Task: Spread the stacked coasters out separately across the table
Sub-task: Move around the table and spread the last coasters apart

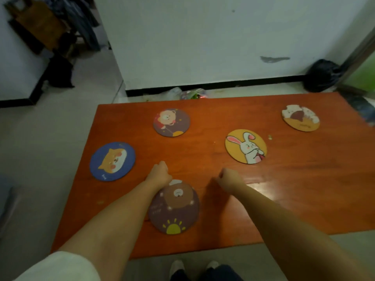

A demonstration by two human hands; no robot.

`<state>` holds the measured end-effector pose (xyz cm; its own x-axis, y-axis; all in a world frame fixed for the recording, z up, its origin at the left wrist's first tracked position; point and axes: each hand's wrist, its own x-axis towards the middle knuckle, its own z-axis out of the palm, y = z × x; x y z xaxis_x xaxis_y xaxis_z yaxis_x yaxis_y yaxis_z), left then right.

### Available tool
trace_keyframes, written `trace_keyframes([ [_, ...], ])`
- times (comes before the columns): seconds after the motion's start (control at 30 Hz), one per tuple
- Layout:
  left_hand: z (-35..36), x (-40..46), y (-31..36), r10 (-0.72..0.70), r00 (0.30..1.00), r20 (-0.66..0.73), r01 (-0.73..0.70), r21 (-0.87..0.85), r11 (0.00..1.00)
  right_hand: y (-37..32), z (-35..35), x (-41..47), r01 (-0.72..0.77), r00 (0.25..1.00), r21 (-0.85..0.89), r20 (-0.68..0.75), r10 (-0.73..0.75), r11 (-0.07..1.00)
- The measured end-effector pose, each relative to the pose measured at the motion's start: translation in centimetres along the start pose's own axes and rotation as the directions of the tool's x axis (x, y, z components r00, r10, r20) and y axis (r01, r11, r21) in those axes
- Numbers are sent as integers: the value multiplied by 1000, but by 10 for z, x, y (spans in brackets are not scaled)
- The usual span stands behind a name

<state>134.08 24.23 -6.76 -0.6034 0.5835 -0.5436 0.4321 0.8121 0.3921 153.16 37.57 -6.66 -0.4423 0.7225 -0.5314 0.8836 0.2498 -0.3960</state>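
Several round coasters lie apart on the orange table [304, 189]. A blue cat coaster [112, 161] is at the left, a purple bear coaster [171, 122] at the back, a yellow rabbit coaster [246, 146] right of centre, and an orange coaster [301, 118] at the far right. A brown bear coaster with a sun [176, 209] lies near the front, partly under my left forearm. My left hand [159, 173] is curled into a fist just beyond it, holding nothing. My right hand [229, 178] is also a fist over bare table.
The table's front edge runs just above my shoes [194, 266]. Beyond the far edge are plastic bags [182, 93] on the floor and a black bag [322, 75] by the wall. A small crumb [269, 136] lies near the rabbit coaster.
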Motion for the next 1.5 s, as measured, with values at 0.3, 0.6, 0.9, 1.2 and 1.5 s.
trace_keyframes([
  [0.3, 39, 43, 135, 155, 988, 29, -152, -70, 986, 79, -96, 76, -115, 981, 48, -151, 121, 992],
  [0.6, 77, 73, 225, -139, 985, -102, 129, -100, 987, 108, -148, 155, -49, 991, 35, -126, 54, 998],
  [0.9, 96, 77, 252, -363, 917, -166, 331, -193, 924, 108, -141, 175, -80, 996, 103, -28, 83, 991],
  [1.2, 112, 47, 257, -210, 945, -252, 108, -365, 925, 140, -148, 133, 89, 987, 239, -155, -52, 967],
  [1.5, 179, -2, 309, -13, 995, -95, -25, -387, 922, 248, -181, 78, -30, 968, 264, -231, 93, 964],
])
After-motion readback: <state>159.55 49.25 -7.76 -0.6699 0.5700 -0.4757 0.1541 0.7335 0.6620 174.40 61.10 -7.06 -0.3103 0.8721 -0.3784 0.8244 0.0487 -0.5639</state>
